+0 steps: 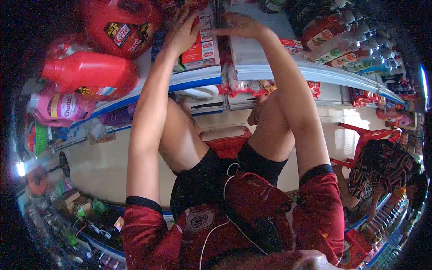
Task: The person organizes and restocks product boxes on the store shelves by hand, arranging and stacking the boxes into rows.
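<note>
My left hand [182, 35] lies over a row of small red and white boxes [204, 47] on the shelf, fingers stretched forward and thumb apart. It seems to touch the boxes, though the contact is partly hidden. Across the gap between two shelf sections, my right hand [245, 26] is held with its fingers pointing left toward the same boxes. Those fingers are spread, and I see nothing held in them. Left of the boxes stand large red jugs [121, 31], and a red bottle [90, 72] is in front of them.
A pink bottle [63, 105] is at the left shelf edge. Clear and coloured bottles [337, 47] line the right shelf [310, 72]. Packets [245, 85] fill a lower shelf. I sit on a red stool [225, 144]; another person [382, 166] is by a red chair [357, 139].
</note>
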{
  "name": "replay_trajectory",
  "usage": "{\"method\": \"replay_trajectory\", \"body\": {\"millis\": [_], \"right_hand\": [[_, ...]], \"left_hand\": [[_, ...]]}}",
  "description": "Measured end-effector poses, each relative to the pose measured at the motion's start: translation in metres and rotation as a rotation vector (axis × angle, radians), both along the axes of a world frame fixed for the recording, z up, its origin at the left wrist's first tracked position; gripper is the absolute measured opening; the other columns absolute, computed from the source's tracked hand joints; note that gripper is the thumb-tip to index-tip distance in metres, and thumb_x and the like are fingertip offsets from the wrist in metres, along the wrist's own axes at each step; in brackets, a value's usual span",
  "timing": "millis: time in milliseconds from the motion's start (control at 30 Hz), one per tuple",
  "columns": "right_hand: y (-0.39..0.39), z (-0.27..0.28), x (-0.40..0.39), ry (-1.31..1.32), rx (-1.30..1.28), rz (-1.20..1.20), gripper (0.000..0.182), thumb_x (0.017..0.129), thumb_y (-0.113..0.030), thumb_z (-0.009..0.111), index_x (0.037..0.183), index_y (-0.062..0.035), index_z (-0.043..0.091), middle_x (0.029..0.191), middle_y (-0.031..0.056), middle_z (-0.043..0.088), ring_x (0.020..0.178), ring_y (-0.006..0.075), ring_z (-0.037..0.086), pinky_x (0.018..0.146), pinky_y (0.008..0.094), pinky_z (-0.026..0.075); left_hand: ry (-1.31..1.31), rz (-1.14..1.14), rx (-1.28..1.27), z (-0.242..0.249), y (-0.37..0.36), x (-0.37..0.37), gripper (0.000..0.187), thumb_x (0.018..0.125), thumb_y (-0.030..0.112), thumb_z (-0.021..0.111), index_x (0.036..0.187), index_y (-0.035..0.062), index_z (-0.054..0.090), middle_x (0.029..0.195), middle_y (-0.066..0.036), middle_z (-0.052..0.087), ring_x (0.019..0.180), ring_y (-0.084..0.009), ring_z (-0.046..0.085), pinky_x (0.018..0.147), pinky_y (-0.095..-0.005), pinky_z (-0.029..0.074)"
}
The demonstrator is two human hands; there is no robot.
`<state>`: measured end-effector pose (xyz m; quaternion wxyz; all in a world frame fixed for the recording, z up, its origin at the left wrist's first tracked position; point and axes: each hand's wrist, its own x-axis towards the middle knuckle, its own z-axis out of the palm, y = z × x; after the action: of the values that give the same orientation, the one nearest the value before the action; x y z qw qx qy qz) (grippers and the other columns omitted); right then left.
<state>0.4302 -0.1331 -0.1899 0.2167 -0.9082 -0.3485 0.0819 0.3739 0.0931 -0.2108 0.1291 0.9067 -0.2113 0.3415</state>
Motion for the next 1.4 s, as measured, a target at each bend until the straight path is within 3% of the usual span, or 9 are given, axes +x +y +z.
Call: {"method": "replay_trajectory", "body": {"millis": [600,700,767,900,1000,1100,1167,1233,1400], "right_hand": [[-0.156,0.043,-0.013,0.187,-0.508,-0.224,0.064,0.063,-0.044,0.080,0.119,-0.0171,0.063,0.117,0.0125,0.063,0.109,0.0303,0.059,0.095,0.0375,0.045],[-0.140,0.041,-0.014,-0.031,-0.428,-0.079,0.054,0.069,-0.038,0.077,0.115,-0.0145,0.064,0.111,0.0111,0.066,0.103,0.0312,0.061,0.091,0.0393,0.047],[-0.122,0.039,-0.007,0.165,0.146,-0.023,0.044,0.074,-0.031,0.074,0.112,-0.0112,0.064,0.110,0.0143,0.066,0.099,0.0352,0.062,0.090,0.0407,0.047],[-0.056,0.034,0.002,-0.266,0.104,-0.097,0.038,0.078,-0.025,0.071,0.110,-0.0060,0.063,0.108,0.0188,0.065,0.099,0.0370,0.061,0.088,0.0419,0.047],[0.002,0.045,-0.015,-0.352,0.601,-0.059,0.039,0.080,-0.013,0.059,0.118,-0.0072,0.061,0.114,0.0205,0.060,0.105,0.0390,0.056,0.089,0.0412,0.047],[0.047,0.016,-0.007,-0.609,0.724,-0.122,0.043,0.075,-0.008,0.059,0.118,-0.0069,0.061,0.119,0.0229,0.055,0.107,0.0418,0.052,0.090,0.0417,0.046],[0.058,0.012,-0.007,-0.301,0.674,-0.159,0.048,0.074,-0.010,0.060,0.122,-0.0085,0.059,0.126,0.0227,0.053,0.113,0.0411,0.051,0.093,0.0414,0.045],[0.071,-0.013,0.001,-0.553,0.638,-0.250,0.038,0.078,-0.024,0.070,0.110,-0.0040,0.063,0.108,0.0213,0.064,0.100,0.0382,0.061,0.086,0.0426,0.049],[0.074,-0.028,0.009,-0.445,0.729,-0.227,0.038,0.080,-0.026,0.069,0.112,-0.0060,0.063,0.110,0.0214,0.063,0.100,0.0381,0.061,0.084,0.0434,0.049]], "left_hand": [[0.221,-0.330,-0.081,0.003,-0.168,-0.038,0.046,0.090,0.038,0.057,0.120,0.0035,0.057,0.117,-0.022,0.058,0.112,-0.0387,0.053,0.095,-0.0476,0.043],[0.278,-0.228,-0.039,0.006,-0.162,-0.033,0.046,0.090,0.038,0.057,0.118,0.0025,0.057,0.108,-0.022,0.061,0.103,-0.0396,0.057,0.088,-0.0484,0.047],[0.390,-0.146,-0.041,0.023,-0.150,-0.033,0.047,0.089,0.038,0.058,0.119,0.0021,0.057,0.104,-0.023,0.063,0.099,-0.0400,0.059,0.086,-0.0486,0.048],[0.193,0.015,-0.388,0.030,-0.107,-0.017,0.046,0.083,0.029,0.065,0.121,0.0062,0.053,0.081,-0.023,0.066,0.074,-0.0402,0.066,0.067,-0.0510,0.053],[0.445,0.114,-0.555,0.065,-0.072,-0.028,0.062,0.090,0.025,0.061,0.143,0.0060,0.035,0.119,-0.027,0.057,0.109,-0.0381,0.058,0.092,-0.0410,0.044],[0.090,0.126,-0.432,0.052,-0.040,-0.027,0.063,0.090,0.026,0.059,0.144,0.0061,0.034,0.114,-0.030,0.058,0.100,-0.0460,0.057,0.088,-0.0466,0.044],[0.155,0.125,-0.490,0.031,-0.020,-0.014,0.064,0.090,0.025,0.059,0.145,0.0066,0.031,0.121,-0.030,0.055,0.111,-0.0433,0.055,0.092,-0.0460,0.043],[-0.071,0.052,-0.441,0.016,-0.006,-0.003,0.050,0.081,0.026,0.067,0.123,0.0035,0.051,0.106,-0.027,0.062,0.099,-0.0430,0.059,0.084,-0.0497,0.048],[0.120,0.117,-0.383,-0.011,0.012,0.003,0.055,0.079,0.025,0.069,0.123,-0.0010,0.049,0.114,-0.026,0.056,0.106,-0.0452,0.053,0.093,-0.0511,0.041]]}}
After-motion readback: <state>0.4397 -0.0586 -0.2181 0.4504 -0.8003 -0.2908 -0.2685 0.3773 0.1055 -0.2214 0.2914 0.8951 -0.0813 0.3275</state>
